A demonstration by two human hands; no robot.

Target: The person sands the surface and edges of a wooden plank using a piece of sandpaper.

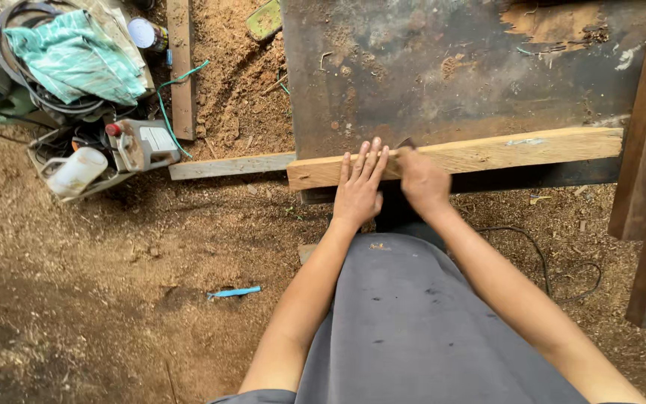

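**Two hands on a plank**

Both hands rest on a pale wooden plank point(457, 155) lying along the near edge of a dark, worn workbench point(443, 67). Left hand point(359, 191) lies flat on the plank, fingers straight and together. Right hand point(422, 179) is curled, pressing a small dark tool against the plank's top; the grip itself is hidden. Sawdust ground point(114, 299) spreads below the plank.

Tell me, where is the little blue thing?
The little blue thing lies on the sawdust-covered ground, lower left of centre in the head view, left of the person's left arm.
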